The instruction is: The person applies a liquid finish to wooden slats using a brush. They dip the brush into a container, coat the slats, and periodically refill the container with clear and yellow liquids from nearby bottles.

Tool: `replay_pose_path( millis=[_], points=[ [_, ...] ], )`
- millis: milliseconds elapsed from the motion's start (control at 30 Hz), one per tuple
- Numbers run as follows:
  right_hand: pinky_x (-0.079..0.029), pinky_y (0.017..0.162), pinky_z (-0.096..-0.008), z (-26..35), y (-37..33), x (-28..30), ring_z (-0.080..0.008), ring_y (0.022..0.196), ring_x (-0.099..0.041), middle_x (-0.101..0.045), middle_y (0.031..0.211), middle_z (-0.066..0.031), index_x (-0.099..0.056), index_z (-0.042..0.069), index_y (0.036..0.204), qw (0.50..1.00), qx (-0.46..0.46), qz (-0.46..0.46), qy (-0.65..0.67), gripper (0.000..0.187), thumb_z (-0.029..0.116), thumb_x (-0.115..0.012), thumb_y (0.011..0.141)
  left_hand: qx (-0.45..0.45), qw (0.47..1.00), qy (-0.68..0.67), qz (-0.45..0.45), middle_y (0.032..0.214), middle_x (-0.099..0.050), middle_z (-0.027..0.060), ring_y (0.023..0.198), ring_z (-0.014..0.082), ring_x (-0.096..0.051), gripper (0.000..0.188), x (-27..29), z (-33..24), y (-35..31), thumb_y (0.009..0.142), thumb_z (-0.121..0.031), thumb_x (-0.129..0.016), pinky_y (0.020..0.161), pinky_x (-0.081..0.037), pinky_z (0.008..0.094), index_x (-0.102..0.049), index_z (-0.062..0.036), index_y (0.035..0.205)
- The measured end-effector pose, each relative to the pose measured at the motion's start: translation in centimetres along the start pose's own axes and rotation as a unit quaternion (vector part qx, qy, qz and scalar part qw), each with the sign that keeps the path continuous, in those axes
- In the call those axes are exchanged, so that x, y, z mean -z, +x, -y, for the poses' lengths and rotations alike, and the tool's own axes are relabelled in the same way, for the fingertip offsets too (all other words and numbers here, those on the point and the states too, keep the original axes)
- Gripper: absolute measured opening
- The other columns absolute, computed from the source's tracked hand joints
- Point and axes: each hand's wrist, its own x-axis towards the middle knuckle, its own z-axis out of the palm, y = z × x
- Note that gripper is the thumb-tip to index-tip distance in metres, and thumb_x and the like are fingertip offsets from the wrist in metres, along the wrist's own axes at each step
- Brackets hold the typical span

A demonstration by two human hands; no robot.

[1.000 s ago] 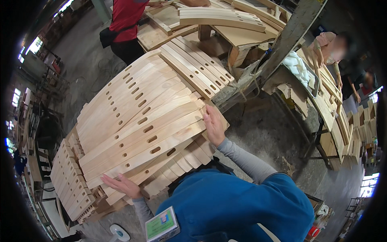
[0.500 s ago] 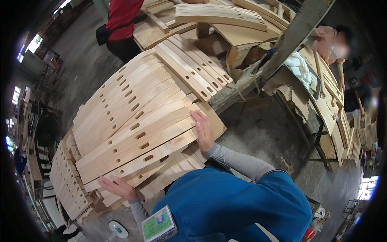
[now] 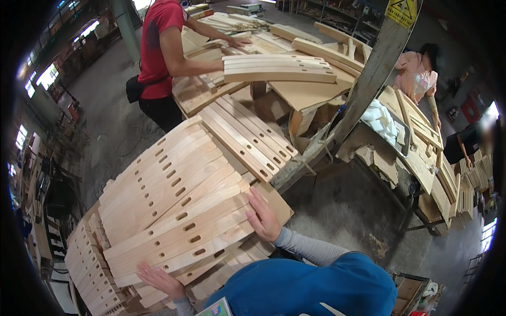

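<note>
Several pale wooden slats [image 3: 176,246] with slotted holes lie side by side on a stack in front of me. My left hand [image 3: 161,280] rests at their left ends, its fingers stretched out along the nearest slat. At the opposite ends, my right hand [image 3: 263,216] has its fingers extended and touching the slats' end edges. Neither hand wraps around a piece. Beyond these slats, a wider row of matching slats [image 3: 158,181] fans out, tilted against them. More slats stick out beneath, close to my body.
Another slat stack [image 3: 89,268] stands at the left, and a crosswise group [image 3: 247,139] lies farther off. A slanting metal post [image 3: 363,95] rises at the right. A co-worker in a red shirt [image 3: 163,45] reaches over a table of wood; another person [image 3: 416,76] works far right.
The view has tilted up, showing more of the co-worker in red. The dark gaps between the slats at my hands have narrowed. Both hands remain at the slat ends.
</note>
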Motion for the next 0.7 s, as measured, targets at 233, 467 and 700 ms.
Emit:
replay_pose_path(
  millis=[233,467,700],
  points=[
    [-0.03,0.1,-0.0353,-0.7,0.5,-0.9,-0.0333,0.121,-0.038,-0.041,0.127,-0.0231,-0.049,-0.005,0.117,0.999,0.031,0.027,0.022,0.034,0.006,-0.05,0.084,0.012,0.999,0.027,0.014,0.135,-0.028,0.0215,0.127,0.0397,-0.015,0.044,-0.6,0.4,0.0,0.092,-0.022,-0.027,0.103,-0.012,0.0498,-0.037,0.0027,0.127],
    [-0.031,0.099,-0.035,-0.8,0.4,-1.3,-0.033,0.12,-0.04,-0.043,0.126,-0.0229,-0.051,-0.005,0.113,0.999,0.024,0.012,0.031,0.033,0.004,-0.049,0.082,0.003,1.0,0.024,-0.005,0.134,-0.03,0.0212,0.127,0.0389,-0.017,0.043,-0.8,0.8,-0.2,0.091,-0.02,-0.027,0.104,-0.012,0.048,-0.038,0.0025,0.126],
    [-0.033,0.098,-0.0358,-0.6,0.4,-1.3,-0.0334,0.119,-0.041,-0.045,0.124,-0.0226,-0.053,-0.004,0.112,0.999,0.017,0.002,0.041,0.031,0.006,-0.048,0.082,0.027,1.0,0.01,0.003,0.135,-0.029,0.0194,0.127,0.0399,-0.017,0.042,-0.5,0.1,-0.1,0.09,-0.019,-0.03,0.104,-0.013,0.0483,-0.039,-0.0004,0.127]
  ],
)
